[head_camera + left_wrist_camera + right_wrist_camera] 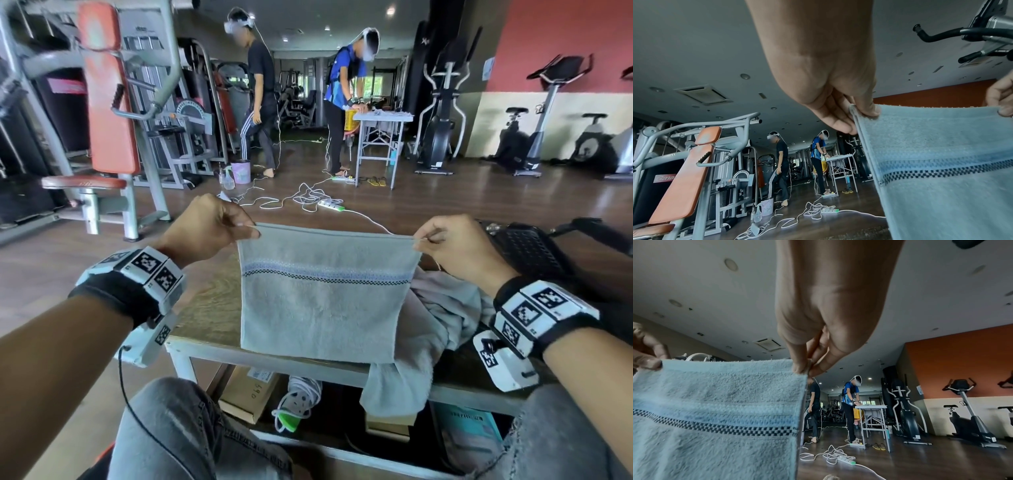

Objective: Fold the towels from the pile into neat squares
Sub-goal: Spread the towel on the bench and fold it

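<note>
A light blue towel (318,305) with a dark checkered stripe hangs flat and stretched above the wooden table (205,308). My left hand (219,226) pinches its top left corner. The top right corner is pinched by my right hand (445,243). In the left wrist view the left hand (861,113) grips the towel (941,162) edge between thumb and fingers. The right wrist view shows my right hand (807,368) pinching the towel (715,410) corner. A heap of grey towels (442,322) lies on the table at the right, partly behind the held towel and drooping over the front edge.
Under the table sit cardboard boxes (246,394) and a coiled power strip (298,397). A black basket (527,250) stands at the right. Cables and a power strip (329,204) lie on the floor beyond. Two people (260,85) stand by a folding table (380,133); gym machines surround.
</note>
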Tool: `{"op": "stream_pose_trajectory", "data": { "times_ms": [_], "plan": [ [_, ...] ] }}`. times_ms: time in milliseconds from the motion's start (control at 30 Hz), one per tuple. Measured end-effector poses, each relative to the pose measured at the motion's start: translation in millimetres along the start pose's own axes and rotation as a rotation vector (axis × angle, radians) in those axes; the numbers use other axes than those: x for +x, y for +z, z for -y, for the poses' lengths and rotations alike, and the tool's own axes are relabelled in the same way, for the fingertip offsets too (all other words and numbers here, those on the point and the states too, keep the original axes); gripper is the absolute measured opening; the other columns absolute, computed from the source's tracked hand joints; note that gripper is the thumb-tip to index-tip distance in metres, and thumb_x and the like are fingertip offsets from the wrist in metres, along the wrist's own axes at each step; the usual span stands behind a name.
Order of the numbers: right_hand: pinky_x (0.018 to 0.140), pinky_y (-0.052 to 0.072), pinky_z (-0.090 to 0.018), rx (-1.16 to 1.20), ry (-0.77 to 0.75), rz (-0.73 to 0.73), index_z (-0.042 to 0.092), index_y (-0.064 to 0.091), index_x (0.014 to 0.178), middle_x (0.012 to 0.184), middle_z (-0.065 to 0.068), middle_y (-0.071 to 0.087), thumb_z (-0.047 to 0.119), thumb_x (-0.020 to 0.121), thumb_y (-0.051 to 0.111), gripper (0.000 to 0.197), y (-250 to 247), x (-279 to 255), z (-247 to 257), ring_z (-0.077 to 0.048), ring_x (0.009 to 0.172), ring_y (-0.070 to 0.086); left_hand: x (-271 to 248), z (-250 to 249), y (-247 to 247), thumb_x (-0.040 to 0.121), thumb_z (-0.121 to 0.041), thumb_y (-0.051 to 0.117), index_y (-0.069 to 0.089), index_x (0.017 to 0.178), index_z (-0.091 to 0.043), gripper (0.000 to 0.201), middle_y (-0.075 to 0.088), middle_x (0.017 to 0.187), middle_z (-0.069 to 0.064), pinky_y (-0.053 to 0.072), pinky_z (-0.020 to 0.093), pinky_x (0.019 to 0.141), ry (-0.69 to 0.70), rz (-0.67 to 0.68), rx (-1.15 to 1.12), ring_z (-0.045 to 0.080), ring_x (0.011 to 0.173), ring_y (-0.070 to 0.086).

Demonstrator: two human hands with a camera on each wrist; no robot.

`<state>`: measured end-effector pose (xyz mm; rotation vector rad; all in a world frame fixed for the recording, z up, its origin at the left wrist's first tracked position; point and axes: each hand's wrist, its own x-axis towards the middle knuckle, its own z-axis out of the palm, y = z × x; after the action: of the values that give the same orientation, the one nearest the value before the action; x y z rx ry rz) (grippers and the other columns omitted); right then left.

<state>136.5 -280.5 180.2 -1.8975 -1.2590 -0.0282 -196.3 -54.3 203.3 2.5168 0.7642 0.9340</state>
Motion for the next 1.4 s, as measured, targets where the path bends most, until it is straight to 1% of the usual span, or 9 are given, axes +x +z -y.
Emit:
{"op": "stream_pose_trajectory", "data": {
  "times_ms": [167,267,467,633,767,967,1100,1200,1400],
  "plan": [
    [0.081,0.060,-0.038,0.030,-0.031,-0.019,0.014,0.079,0.081,0.080,0.000,0.076,0.009,0.079,0.083,0.007,-0.7,-0.9,0.7,-0.019,0.081,0.073,-4.9,3.9,-3.3,0.084,-0.022,0.076,0.077,0.083,-0.020,0.002,0.073,0.071,-0.011,0.051,0.017,0.064,-0.009,0.055,0.064,0.000,0.062,0.063],
    [0.082,0.060,-0.037,0.034,-0.049,-0.034,0.012,0.079,0.082,0.080,0.000,0.076,0.005,0.080,0.081,0.007,0.3,1.3,1.1,-0.018,0.080,0.073,-5.0,2.9,-4.9,0.089,-0.019,0.070,0.074,0.085,-0.018,0.005,0.070,0.072,-0.012,0.043,0.008,0.060,-0.003,0.089,0.136,-0.002,0.063,0.062],
    [0.078,0.058,-0.029,0.006,-0.075,-0.043,0.013,0.078,0.083,0.080,0.002,0.076,0.006,0.085,0.074,0.008,4.9,3.6,1.8,-0.013,0.079,0.072,-0.2,4.4,-4.6,0.095,-0.015,0.061,0.069,0.089,-0.010,0.011,0.069,0.077,0.008,0.045,0.016,0.061,0.010,0.101,0.194,0.020,0.069,0.063],
    [0.069,0.049,-0.013,-0.034,-0.053,-0.004,0.014,0.074,0.089,0.084,0.002,0.073,0.008,0.087,0.074,0.007,12.4,15.4,0.2,-0.005,0.079,0.067,9.3,14.5,-1.1,0.093,-0.015,0.066,0.066,0.098,-0.018,0.006,0.070,0.079,0.003,0.043,0.008,0.061,0.013,0.114,0.151,0.006,0.067,0.061],
    [0.076,0.053,-0.025,-0.130,-0.055,0.059,0.015,0.077,0.093,0.085,0.003,0.073,0.006,0.090,0.070,0.012,22.0,41.3,1.2,-0.009,0.081,0.068,27.0,26.0,-0.6,0.094,-0.017,0.064,0.071,0.097,-0.015,0.008,0.065,0.075,-0.015,0.042,0.016,0.066,0.019,0.131,0.213,-0.004,0.070,0.060],
    [0.096,0.048,-0.034,-0.240,-0.114,0.081,0.008,0.073,0.090,0.082,-0.002,0.069,0.008,0.093,0.067,0.008,42.1,102.6,22.4,-0.021,0.083,0.064,70.1,40.0,-12.3,0.096,-0.010,0.059,0.072,0.097,-0.006,0.014,0.067,0.084,0.002,0.043,0.027,0.071,-0.034,-0.041,0.312,0.015,0.073,0.058],
    [0.077,0.048,-0.026,-0.178,-0.148,-0.049,0.009,0.069,0.090,0.077,0.004,0.064,0.004,0.094,0.059,0.012,51.6,132.0,35.5,-0.016,0.078,0.059,81.0,48.8,-22.6,0.099,-0.008,0.052,0.069,0.095,-0.005,0.017,0.068,0.090,0.008,0.043,0.028,0.071,-0.025,-0.200,0.248,0.020,0.077,0.059],
    [0.085,0.048,-0.034,-0.112,-0.186,-0.091,0.012,0.067,0.095,0.078,0.009,0.062,0.007,0.096,0.058,0.010,66.2,133.8,32.0,-0.016,0.078,0.059,75.1,64.5,-21.7,0.099,-0.014,0.052,0.065,0.091,-0.005,0.018,0.067,0.090,0.009,0.045,0.031,0.073,0.030,-0.267,0.245,0.023,0.079,0.060],
    [0.074,0.049,-0.035,-0.060,-0.155,0.322,0.017,0.067,0.088,0.086,-0.004,0.069,0.006,0.093,0.066,0.012,99.1,80.9,-28.7,-0.023,0.079,0.064,7.6,110.0,17.3,0.095,-0.023,0.057,0.072,0.089,-0.002,0.026,0.068,0.085,0.002,0.051,0.027,0.067,0.125,0.059,0.140,0.020,0.073,0.066]
  ]
}}
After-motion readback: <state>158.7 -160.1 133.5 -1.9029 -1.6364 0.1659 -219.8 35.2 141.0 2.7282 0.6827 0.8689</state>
